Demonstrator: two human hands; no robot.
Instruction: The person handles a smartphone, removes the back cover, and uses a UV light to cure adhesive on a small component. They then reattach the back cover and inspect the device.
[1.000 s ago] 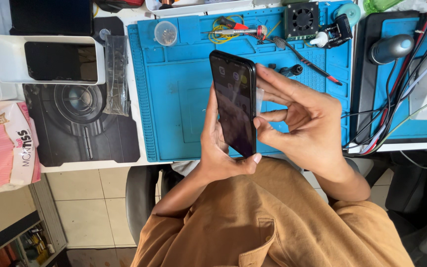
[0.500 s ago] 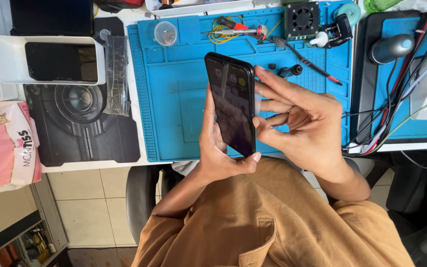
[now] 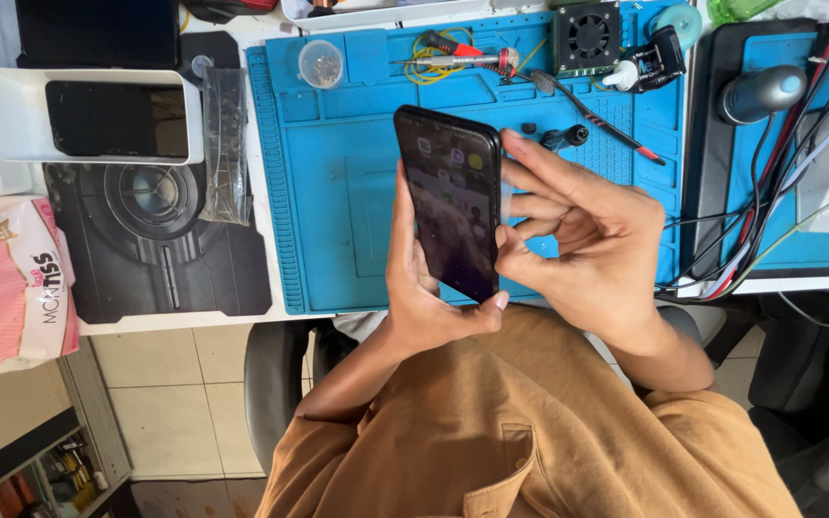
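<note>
Black phone (image 3: 453, 216), blue ridged mat (image 3: 338, 192), mustard-brown shirt (image 3: 530, 422)

1. Phone (image 3: 453, 206): black slab, screen lit with rows of small icons, held upright and slightly tilted above the blue mat (image 3: 338, 192), gripped at its lower edge, glossy face toward the camera.

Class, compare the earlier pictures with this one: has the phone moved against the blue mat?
Yes. The phone has shifted slightly left across the blue mat, its top edge further from the black knob, held in the left hand.
</note>
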